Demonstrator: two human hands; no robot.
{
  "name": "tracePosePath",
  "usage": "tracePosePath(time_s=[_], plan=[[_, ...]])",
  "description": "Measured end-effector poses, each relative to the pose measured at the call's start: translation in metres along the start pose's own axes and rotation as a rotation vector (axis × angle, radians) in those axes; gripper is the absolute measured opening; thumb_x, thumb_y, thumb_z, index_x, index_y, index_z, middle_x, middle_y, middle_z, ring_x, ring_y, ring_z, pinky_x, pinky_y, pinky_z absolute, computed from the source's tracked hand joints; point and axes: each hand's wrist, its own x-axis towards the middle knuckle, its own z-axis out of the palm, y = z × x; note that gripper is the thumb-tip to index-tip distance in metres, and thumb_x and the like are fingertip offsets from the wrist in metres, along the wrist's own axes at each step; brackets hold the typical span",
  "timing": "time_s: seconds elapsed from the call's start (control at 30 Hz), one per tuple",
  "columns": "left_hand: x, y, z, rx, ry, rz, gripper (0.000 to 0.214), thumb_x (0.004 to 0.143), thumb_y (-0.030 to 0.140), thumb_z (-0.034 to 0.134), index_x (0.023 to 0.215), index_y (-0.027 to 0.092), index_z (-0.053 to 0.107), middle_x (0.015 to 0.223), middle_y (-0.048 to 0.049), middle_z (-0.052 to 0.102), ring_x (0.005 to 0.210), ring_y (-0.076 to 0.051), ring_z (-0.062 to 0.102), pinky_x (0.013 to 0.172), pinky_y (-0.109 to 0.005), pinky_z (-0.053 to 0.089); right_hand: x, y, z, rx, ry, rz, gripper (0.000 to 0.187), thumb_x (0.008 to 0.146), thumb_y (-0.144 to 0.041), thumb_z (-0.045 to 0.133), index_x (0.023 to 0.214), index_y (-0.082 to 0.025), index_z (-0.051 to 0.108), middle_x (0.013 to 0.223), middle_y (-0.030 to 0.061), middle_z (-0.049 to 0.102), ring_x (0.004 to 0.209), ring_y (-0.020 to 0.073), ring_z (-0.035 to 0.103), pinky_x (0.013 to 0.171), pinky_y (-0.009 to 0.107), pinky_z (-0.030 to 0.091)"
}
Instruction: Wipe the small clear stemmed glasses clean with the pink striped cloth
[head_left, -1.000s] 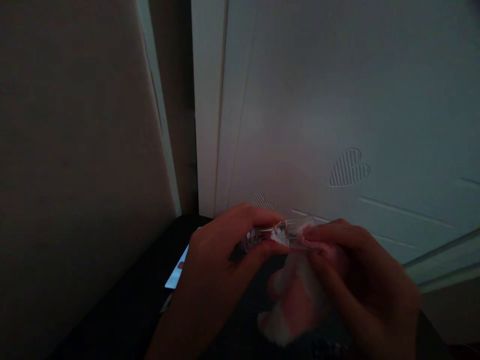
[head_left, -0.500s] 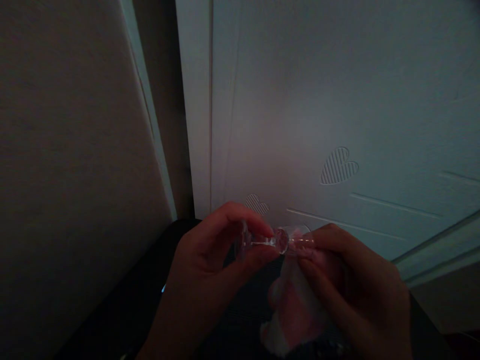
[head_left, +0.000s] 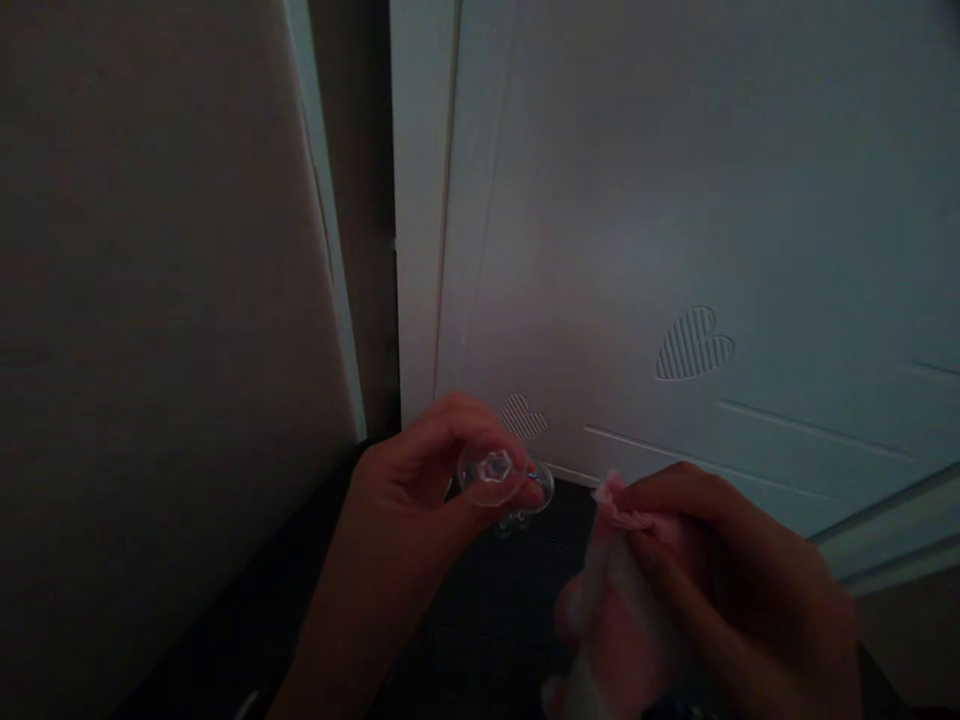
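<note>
A small clear stemmed glass (head_left: 493,472) is pinched between the thumb and fingers of my left hand (head_left: 420,500). Its round foot faces me, and the bowl shows partly behind my fingertips. In my right hand (head_left: 742,570) a soft pink and white cloth (head_left: 622,620) is gripped, its bunched tip sticking up past the thumb and forefinger and the remainder hanging below. A gap separates the cloth from the glass. Just under the glass, other clear glassware (head_left: 514,522) shows on the dark surface, too dim to make out fully.
A white panel (head_left: 585,250) with engraved hearts and lines stands behind the dark surface (head_left: 487,620). To the left rises a dim brownish wall or panel (head_left: 165,280) with a pale edge strip. The light is low.
My right hand has drawn the cloth out of the glass's bowl and moved right. My left hand has turned the glass from sideways so its foot faces me.
</note>
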Motion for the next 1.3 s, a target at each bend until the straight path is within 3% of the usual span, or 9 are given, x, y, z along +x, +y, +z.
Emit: tracePosePath(time_s=[0.2,0.3,0.4,0.53,0.73,0.93,1.3], plan=[[-0.002,-0.009,0.001,0.311,-0.125,0.078,0.007,0.076,0.020,0.068,0.078,0.027,0.067,0.079,0.0054,0.058,0.074,-0.010,0.057,0.067,-0.019,0.044,-0.003,0.006,0.002,-0.004,0.121,-0.072,0.020,0.078,-0.015,0.057,0.091,-0.030,0.063,0.076,-0.0030,0.063,0.058,0.0113,0.061,0.048,0.021,0.045],[-0.001,-0.011,0.004,0.544,-0.140,0.137,0.016,0.074,0.014,0.069,0.082,0.028,0.067,0.082,0.0052,0.058,0.077,-0.010,0.057,0.068,-0.020,0.043,-0.003,0.006,0.001,0.015,0.133,-0.113,0.023,0.077,-0.013,0.057,0.093,-0.029,0.064,0.075,-0.0014,0.061,0.052,0.0114,0.057,0.042,0.023,0.042],[-0.002,-0.009,0.007,0.705,-0.208,0.227,0.019,0.077,0.010,0.065,0.087,0.025,0.065,0.090,0.0028,0.057,0.087,-0.012,0.055,0.075,-0.022,0.043,-0.002,0.002,0.003,0.007,0.142,-0.117,0.022,0.078,-0.013,0.058,0.092,-0.029,0.066,0.078,-0.0017,0.060,0.061,0.0118,0.060,0.045,0.022,0.044],[-0.005,-0.003,0.009,0.709,-0.318,0.283,0.018,0.083,0.009,0.057,0.095,0.023,0.059,0.099,0.0007,0.057,0.095,-0.014,0.052,0.081,-0.025,0.042,0.000,-0.006,0.006,0.025,0.085,-0.097,0.022,0.081,-0.013,0.057,0.094,-0.028,0.066,0.080,-0.0022,0.057,0.070,0.0112,0.061,0.051,0.021,0.046],[-0.003,0.007,0.011,0.706,-0.192,0.298,0.013,0.075,0.009,0.066,0.081,0.020,0.062,0.080,0.0021,0.059,0.078,-0.013,0.056,0.068,-0.023,0.044,0.001,-0.009,0.002,0.025,-0.011,-0.100,0.027,0.081,-0.011,0.055,0.098,-0.028,0.067,0.082,-0.0017,0.056,0.068,0.0110,0.059,0.050,0.023,0.044],[-0.001,0.007,0.011,0.674,-0.111,0.254,0.013,0.073,0.011,0.067,0.078,0.022,0.061,0.077,0.0044,0.061,0.073,-0.011,0.058,0.065,-0.023,0.043,0.006,-0.006,-0.003,0.007,-0.103,-0.188,0.028,0.080,-0.011,0.057,0.102,-0.026,0.066,0.082,0.0000,0.058,0.068,0.0114,0.060,0.051,0.022,0.046],[-0.001,0.002,0.009,0.643,-0.206,0.308,0.015,0.070,0.008,0.071,0.076,0.020,0.064,0.080,0.0006,0.060,0.080,-0.015,0.057,0.068,-0.026,0.046,0.004,-0.003,-0.004,-0.013,-0.077,-0.178,0.027,0.081,-0.008,0.055,0.099,-0.025,0.066,0.083,-0.0002,0.057,0.070,0.0114,0.059,0.052,0.022,0.046]])
